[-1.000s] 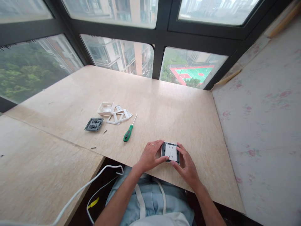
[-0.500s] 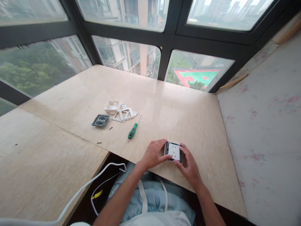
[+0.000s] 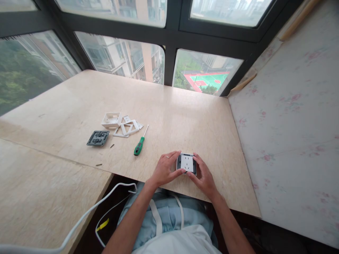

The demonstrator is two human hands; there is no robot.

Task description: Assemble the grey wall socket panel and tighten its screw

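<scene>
A wall socket with a white face and dark grey surround rests near the table's front edge, its slots facing up. My left hand grips its left side, the thumb at the lower edge. On the opposite side, my right hand holds it with fingers at the upper right corner and thumb at the bottom. A green-handled screwdriver lies to the left of my hands. Farther left are white frames, a white mounting box and a dark grey socket module lying back side up.
Two small screws lie on the marble-like tabletop. A white cable runs past the table edge at lower left, near a yellow tag. Windows stand behind, and a papered wall bounds the right.
The view has turned a little to the right, so everything sits farther left in it. Both hands keep hold of the socket, which now looks straighter; the right fingers have shifted toward its upper corner.
</scene>
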